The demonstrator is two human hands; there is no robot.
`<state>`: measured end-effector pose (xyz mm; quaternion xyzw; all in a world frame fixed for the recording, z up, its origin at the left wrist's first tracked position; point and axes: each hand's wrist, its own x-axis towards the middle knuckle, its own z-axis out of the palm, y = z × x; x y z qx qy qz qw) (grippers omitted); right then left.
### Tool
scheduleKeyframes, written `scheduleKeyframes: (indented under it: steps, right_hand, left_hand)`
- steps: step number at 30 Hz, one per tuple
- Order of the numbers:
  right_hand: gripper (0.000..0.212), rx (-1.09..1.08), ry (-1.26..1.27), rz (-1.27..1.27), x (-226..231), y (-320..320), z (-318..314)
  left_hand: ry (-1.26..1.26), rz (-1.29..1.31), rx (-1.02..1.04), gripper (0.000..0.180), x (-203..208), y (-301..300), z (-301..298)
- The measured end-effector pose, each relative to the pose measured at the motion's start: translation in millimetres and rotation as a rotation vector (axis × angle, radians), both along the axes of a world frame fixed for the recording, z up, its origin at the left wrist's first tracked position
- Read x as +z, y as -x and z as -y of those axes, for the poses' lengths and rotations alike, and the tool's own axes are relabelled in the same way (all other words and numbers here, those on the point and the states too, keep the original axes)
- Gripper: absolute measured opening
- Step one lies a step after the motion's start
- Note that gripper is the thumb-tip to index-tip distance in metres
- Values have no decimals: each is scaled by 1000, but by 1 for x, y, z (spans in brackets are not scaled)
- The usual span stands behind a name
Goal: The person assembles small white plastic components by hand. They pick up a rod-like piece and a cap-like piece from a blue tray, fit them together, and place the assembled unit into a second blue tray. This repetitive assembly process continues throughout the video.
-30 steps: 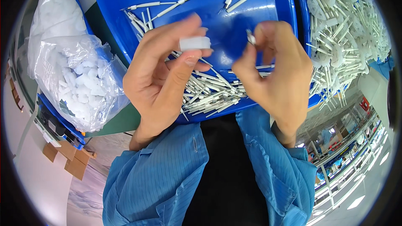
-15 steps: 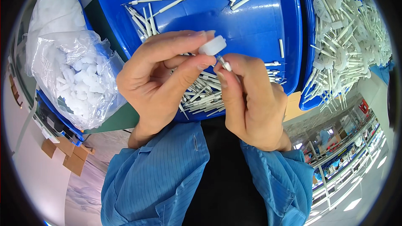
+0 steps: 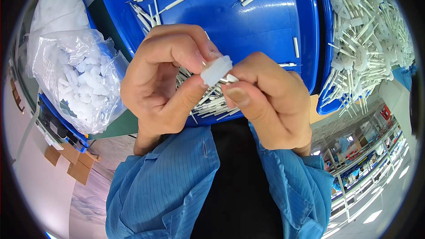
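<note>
Over the near part of a blue tray my two hands meet. My left hand pinches a small translucent white plastic piece between thumb and fingers. Close beside it, my right hand grips a white stick-like part between thumb and forefinger; only its pale tip shows, touching or nearly touching the plastic piece. Below the hands lies a pile of thin white sticks in the tray. More white sticks with thin wire ends rest at its far left.
A clear bag of white plastic pieces stands at the left. On the right, another blue tray is heaped with white sticks fitted with translucent pieces. A loose white stick lies along the middle tray's right side.
The plastic piece has turned in my left fingers and moved slightly down and left. My right hand has shifted a little, and its thumb now lies flatter along the stick.
</note>
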<state>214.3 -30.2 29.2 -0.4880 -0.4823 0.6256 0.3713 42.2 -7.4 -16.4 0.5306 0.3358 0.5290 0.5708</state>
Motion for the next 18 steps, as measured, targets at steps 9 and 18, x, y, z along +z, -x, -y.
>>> scheduleKeyframes:
  steps: [9,18]
  right_hand:
    - [16,-132,-722,533,-14,14,12]
    - [14,-164,-675,584,-8,17,15]
  left_hand:
    - [-384,-208,-117,23,-3,9,-12]
    - [-307,-60,-135,23,-4,5,-2]
